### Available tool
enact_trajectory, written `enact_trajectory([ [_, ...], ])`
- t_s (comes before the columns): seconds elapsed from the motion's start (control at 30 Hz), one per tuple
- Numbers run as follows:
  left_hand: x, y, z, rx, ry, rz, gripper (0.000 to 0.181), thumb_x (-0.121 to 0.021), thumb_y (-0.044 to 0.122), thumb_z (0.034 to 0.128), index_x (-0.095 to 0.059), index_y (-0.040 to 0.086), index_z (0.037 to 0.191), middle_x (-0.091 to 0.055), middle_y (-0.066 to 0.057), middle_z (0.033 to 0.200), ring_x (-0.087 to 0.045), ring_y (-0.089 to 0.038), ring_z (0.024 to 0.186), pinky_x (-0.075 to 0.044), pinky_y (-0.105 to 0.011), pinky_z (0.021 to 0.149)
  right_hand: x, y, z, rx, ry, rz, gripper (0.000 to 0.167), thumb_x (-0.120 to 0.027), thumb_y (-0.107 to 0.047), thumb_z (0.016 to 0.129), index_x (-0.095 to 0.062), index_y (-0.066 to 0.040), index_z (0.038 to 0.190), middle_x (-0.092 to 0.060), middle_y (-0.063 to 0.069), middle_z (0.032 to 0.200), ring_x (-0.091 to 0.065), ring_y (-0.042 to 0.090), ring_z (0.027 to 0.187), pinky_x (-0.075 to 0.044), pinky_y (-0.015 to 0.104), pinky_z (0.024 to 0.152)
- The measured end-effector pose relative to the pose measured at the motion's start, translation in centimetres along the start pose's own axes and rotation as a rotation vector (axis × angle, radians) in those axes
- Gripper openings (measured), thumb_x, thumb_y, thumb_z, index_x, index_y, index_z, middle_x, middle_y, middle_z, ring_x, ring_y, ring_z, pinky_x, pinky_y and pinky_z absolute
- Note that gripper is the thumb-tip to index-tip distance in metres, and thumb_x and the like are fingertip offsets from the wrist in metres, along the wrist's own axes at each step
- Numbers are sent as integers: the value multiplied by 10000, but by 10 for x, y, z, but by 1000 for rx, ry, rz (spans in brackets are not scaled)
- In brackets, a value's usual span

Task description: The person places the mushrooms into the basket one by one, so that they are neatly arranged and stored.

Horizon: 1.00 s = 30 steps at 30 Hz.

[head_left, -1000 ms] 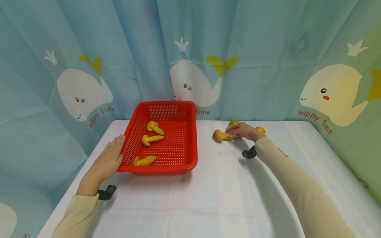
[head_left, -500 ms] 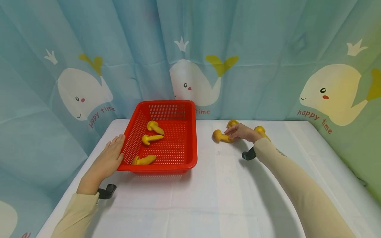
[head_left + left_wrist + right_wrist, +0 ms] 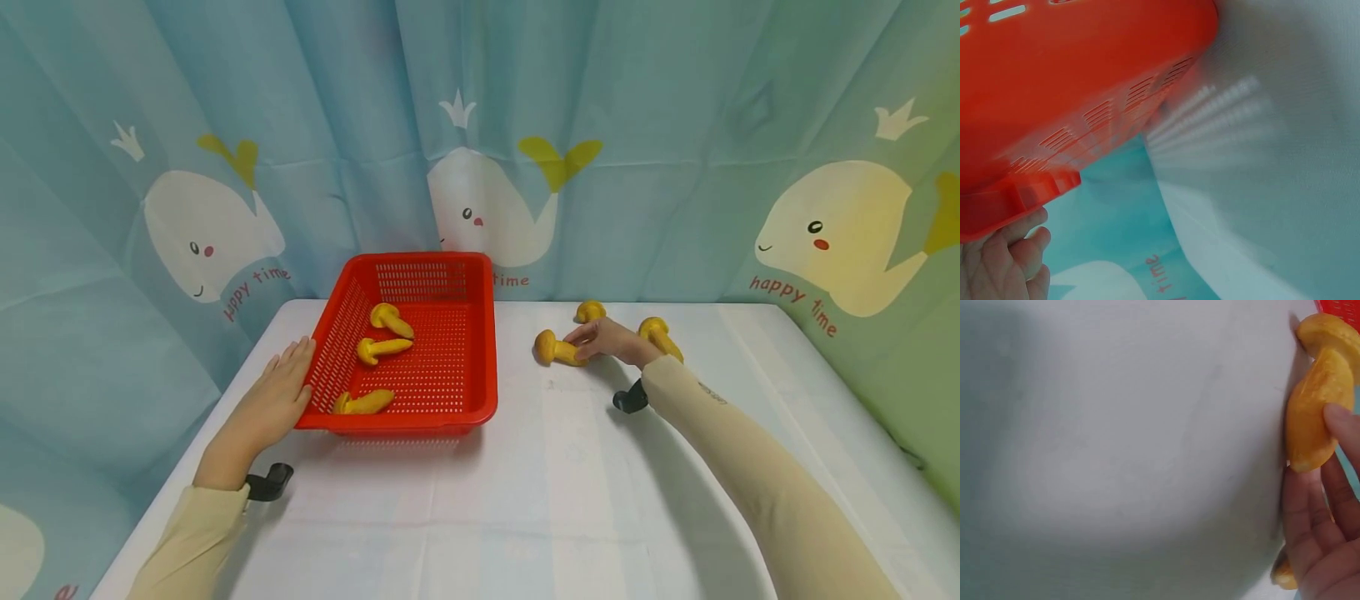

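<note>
A red plastic basket stands on the table with three yellow mushrooms inside, one of them a mushroom near the front. Along its left rim rests my left hand, fingers extended; in the left wrist view that hand lies against the underside of the basket's rim. To the right of the basket, my right hand pinches the stem of a yellow-brown mushroom. From the right wrist, the thumb presses on this mushroom while the other fingers lie beneath its stem end.
Behind my right hand lies another mushroom. One more mushroom is just right of the wrist. A white cloth covers the table. A blue curtain with whale prints hangs along the back and sides.
My right hand has lowered slightly toward me and taken the mushroom's stem, which has shifted a little. The two mushrooms near it show more now. My left hand and the basket stay put.
</note>
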<state>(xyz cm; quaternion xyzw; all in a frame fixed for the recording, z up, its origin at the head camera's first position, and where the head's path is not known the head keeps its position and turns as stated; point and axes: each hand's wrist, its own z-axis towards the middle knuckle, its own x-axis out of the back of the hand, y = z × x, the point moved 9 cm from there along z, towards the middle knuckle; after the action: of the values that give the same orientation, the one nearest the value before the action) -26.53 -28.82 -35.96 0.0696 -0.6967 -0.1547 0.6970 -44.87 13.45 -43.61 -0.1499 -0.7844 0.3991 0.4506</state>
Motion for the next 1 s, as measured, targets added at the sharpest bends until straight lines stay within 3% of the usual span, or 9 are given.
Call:
enact_trajectory([
  [0.3, 0, 0, 0, 4, -4, -12, 707, -454, 162, 943, -47, -18, 1493, -106, -260, 1550, -82, -437, 1429, -37, -574, 1173, -3, 3, -3, 81, -4, 33, 418, -661, -52, 842, -575, 31, 1243, -606, 204, 1255, -588, 225, 1099, -440, 430, 1036],
  [0.6, 1, 1, -1, 8, 0, -18, 711, -463, 161, 939, -55, -20, 1492, -108, -260, 1550, -86, -440, 1427, -31, -574, 1173, -7, 4, -3, 114, -24, 71, 425, -654, -14, 840, -567, 20, 1254, -586, 203, 1286, -565, 285, 1176, -454, 410, 1033],
  [0.87, 1, 1, -1, 4, 2, -7, 699, -453, 152, 938, -64, -30, 1489, -113, -265, 1547, -94, -446, 1423, -58, -590, 1165, -7, 2, -5, 154, 2, -32, 398, -696, -44, 813, -616, 34, 1195, -636, 209, 1203, -608, 295, 1106, -466, 450, 1007],
  [1.0, 1, 1, -1, 5, 2, -11, 701, -452, 157, 940, -61, -22, 1492, -109, -261, 1550, -92, -443, 1424, -46, -582, 1169, -1, 4, -7, 149, 44, -68, 386, -713, -93, 810, -640, 8, 1175, -655, 182, 1182, -609, 195, 1035, -471, 407, 996],
])
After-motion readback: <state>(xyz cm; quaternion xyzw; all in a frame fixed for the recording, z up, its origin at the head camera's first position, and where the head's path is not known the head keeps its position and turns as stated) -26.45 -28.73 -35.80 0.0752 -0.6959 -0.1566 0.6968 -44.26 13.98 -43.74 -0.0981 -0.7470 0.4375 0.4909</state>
